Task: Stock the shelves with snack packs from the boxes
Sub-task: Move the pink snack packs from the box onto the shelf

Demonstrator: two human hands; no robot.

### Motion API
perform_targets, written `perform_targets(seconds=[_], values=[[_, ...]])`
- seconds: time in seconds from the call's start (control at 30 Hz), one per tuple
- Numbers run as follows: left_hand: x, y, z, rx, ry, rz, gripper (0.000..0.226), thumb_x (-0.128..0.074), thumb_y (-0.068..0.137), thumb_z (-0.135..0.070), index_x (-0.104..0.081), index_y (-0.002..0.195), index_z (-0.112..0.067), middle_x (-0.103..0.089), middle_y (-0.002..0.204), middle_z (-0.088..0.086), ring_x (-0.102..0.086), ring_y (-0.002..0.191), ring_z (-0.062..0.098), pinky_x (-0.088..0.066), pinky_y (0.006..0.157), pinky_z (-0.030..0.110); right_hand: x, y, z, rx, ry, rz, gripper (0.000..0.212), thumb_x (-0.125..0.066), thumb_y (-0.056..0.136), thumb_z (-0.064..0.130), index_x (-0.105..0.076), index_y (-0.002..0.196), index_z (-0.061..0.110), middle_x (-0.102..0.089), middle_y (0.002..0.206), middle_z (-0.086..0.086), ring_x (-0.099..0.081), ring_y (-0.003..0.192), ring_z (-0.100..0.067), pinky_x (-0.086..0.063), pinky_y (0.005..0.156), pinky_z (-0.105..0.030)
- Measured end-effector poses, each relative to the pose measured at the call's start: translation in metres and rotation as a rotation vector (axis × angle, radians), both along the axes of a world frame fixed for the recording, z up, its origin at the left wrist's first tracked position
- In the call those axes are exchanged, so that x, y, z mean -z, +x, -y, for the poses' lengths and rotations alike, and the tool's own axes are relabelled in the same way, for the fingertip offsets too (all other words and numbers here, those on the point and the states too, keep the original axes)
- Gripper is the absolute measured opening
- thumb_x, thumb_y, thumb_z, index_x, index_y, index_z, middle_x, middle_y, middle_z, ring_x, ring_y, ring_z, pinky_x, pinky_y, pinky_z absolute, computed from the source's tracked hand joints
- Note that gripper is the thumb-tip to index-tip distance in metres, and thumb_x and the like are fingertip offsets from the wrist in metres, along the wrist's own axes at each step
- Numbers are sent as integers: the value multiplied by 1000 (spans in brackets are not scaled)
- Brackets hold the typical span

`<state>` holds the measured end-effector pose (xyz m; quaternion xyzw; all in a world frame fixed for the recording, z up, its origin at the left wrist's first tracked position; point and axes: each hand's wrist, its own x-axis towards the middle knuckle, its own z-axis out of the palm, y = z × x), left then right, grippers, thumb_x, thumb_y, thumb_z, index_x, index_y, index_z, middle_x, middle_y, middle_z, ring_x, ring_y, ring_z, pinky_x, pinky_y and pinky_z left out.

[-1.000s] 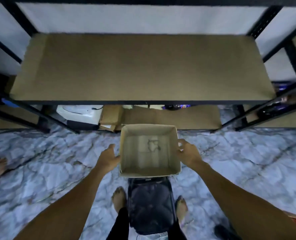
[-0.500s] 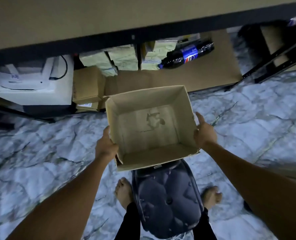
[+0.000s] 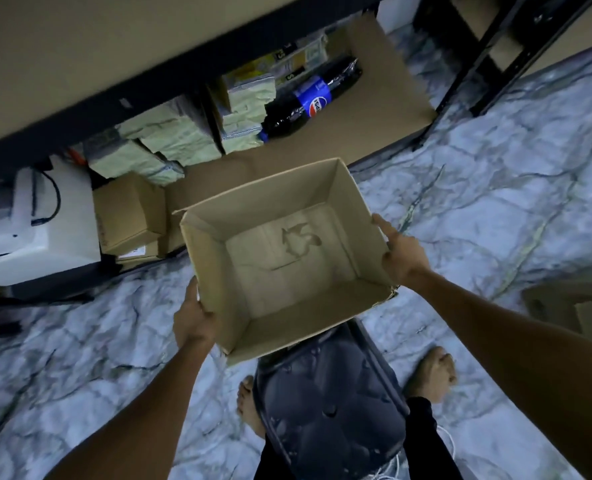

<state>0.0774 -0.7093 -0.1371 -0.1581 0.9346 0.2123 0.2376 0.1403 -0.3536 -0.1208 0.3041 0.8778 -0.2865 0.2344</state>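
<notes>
Head cam looks down at an empty cardboard box (image 3: 287, 258) held up between both hands, open side up, above a dark plastic stool (image 3: 329, 403) and the marble floor (image 3: 495, 188). Left hand (image 3: 194, 320) grips the near-left corner, thumb along the wall and fingers wrapped underneath, so the tips are hidden. Right hand (image 3: 402, 258) clamps the right wall, thumb lying along the rim, the other fingers curled round the outside.

Nothing inside the box but a torn patch on the bottom, so I'd say this one's been emptied and the step is getting rid of it. Next move probably means carrying it off to one side and grabbing a full box. No full one clearly in sight, though there's something brown at the far right edge I can't make out.

Snack packs (image 3: 176, 133), pale green ones, sit stacked on the bottom shelf (image 3: 384, 98) well beyond the fingertips, next to small cardboard cartons (image 3: 128, 209).

Readable stuff: a cola bottle (image 3: 308, 98) lying on that shelf has a blue Pepsi label. The yellow packs behind it have print, too blurry to read.
</notes>
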Motion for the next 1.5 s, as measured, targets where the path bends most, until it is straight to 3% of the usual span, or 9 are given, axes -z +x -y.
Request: perform_targets(seconds=[0.17,0.3,0.53,0.73,0.83,1.07,1.23,1.37,1.5], values=[[-17,-11,-20,153,-2,-23,82,-47,83,5,-27,151,-36,-69,91,16,-60,71,32,-53,64,43,9,35,-30,134,-88,-62,82,-44,82,2,-23,151,41,-69,105,-15,-61,101,-35,-51,81,-39],[-32,-33,-102,376,98,-56,83,-43,83,9,-27,151,-37,-68,110,9,-59,72,25,-43,58,31,-14,75,-94,314,-85,-108,82,-49,81,0,-28,150,37,-71,94,-20,-64,90,-36,-53,83,-45],[-40,-71,-288,609,107,-180,83,-46,79,0,-30,147,-45,-66,122,4,-62,104,31,-51,92,39,-35,143,-203,640,-15,-233,85,-44,77,-5,-32,149,37,-70,82,-10,-63,77,-29,-52,79,-35],[-24,-58,-456,698,212,-170,68,-41,81,-9,-41,138,-47,-67,120,-1,-63,106,28,-51,94,40,-31,215,-278,841,61,-295,84,-46,76,-4,-35,147,39,-58,66,-2,-48,53,-15,-38,60,-29],[-10,-40,-527,790,248,-204,51,-46,90,-8,-55,131,-37,-68,118,4,-64,104,27,-52,88,37,-15,248,-304,965,78,-285,88,-44,72,-6,-39,145,42,-60,61,-5,-49,52,-21,-45,58,-34],[6,-11,-641,941,154,-131,49,-52,88,3,-59,133,-17,-63,128,9,-62,108,25,-48,91,30,17,259,-334,1229,105,-233,70,-47,90,1,-34,149,37,-65,73,-9,-51,58,-17,-39,60,-27],[0,2,-665,973,54,-131,56,-56,84,-1,-52,137,-17,-59,129,16,-58,108,36,-50,91,39,22,248,-354,1154,4,-224,70,-40,93,2,-25,151,39,-66,85,-18,-59,73,-31,-49,63,-38],[-15,50,-674,1243,111,-258,51,-58,77,2,-58,126,-11,-57,124,15,-56,108,37,-47,91,40,7,266,-344,1160,34,-431,54,-45,94,7,-45,142,30,-71,93,-7,-64,75,-23,-53,69,-34],[-32,126,-673,1409,266,-149,39,-57,81,0,-64,118,-11,-62,121,12,-59,107,33,-45,90,36,1,334,-325,1284,153,-411,41,-53,96,10,-54,135,21,-70,108,-3,-65,83,-23,-53,77,-39]])
